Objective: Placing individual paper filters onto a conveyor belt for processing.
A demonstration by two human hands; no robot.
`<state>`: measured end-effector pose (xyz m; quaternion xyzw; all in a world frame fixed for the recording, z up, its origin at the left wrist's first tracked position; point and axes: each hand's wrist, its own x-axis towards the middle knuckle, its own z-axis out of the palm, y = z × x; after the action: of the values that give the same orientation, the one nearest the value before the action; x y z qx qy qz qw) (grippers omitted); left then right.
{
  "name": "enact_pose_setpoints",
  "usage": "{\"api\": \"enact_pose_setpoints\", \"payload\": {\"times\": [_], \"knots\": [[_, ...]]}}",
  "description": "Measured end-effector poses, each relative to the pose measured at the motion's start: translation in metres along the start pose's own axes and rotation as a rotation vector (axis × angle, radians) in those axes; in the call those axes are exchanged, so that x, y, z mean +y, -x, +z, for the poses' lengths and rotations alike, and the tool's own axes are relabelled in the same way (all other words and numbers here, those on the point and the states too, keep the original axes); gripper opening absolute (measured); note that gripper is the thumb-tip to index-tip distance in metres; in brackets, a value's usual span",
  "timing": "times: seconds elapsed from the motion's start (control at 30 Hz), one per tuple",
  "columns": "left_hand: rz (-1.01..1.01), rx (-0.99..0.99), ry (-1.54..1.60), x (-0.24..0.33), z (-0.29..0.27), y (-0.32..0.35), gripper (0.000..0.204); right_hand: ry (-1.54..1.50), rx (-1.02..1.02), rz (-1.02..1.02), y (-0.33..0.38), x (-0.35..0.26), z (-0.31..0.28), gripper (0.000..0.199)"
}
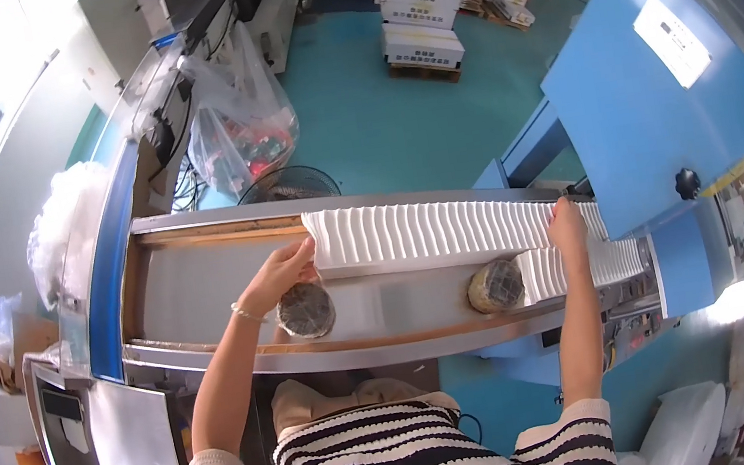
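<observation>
Along the far side of the long, metal-edged trough (207,279), the left hand (286,273) and right hand (567,226) grasp the white, wavy, paper-like row (429,230), where even inward pressure probably keeps it upright.

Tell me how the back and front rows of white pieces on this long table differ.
The back row is long, while the front row is much shorter. The back row's left end meets the left hand; the front row's left end sits beside a round block. Both rows are white with ridged, wavy tops.
</observation>
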<state>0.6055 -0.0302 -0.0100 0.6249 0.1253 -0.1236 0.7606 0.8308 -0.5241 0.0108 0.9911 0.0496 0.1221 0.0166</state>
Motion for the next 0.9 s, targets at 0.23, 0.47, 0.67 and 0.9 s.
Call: {"api": "enact_pose_setpoints", "payload": {"times": [0.23, 0.47, 0.67, 0.9], "knots": [[0.228, 0.536, 0.058, -0.004, -0.018, 0.017, 0.067, -0.708, -0.284, -0.079, 0.012, -0.085, 0.006, 0.039], [0.322, 0.909, 0.279, -0.004, -0.038, 0.032, 0.059, -1.322, -0.641, -0.045, 0.066, -0.238, -0.009, 0.062], [0.508, 0.872, 0.528, -0.014, -0.083, 0.103, 0.053, -1.422, -0.491, -0.061, 0.096, -0.297, -0.087, 0.066], [0.747, 1.360, 0.609, -0.089, -0.145, 0.353, 0.052, -1.363, -0.471, -0.823, 0.206, -0.474, -0.171, 0.084]]}}
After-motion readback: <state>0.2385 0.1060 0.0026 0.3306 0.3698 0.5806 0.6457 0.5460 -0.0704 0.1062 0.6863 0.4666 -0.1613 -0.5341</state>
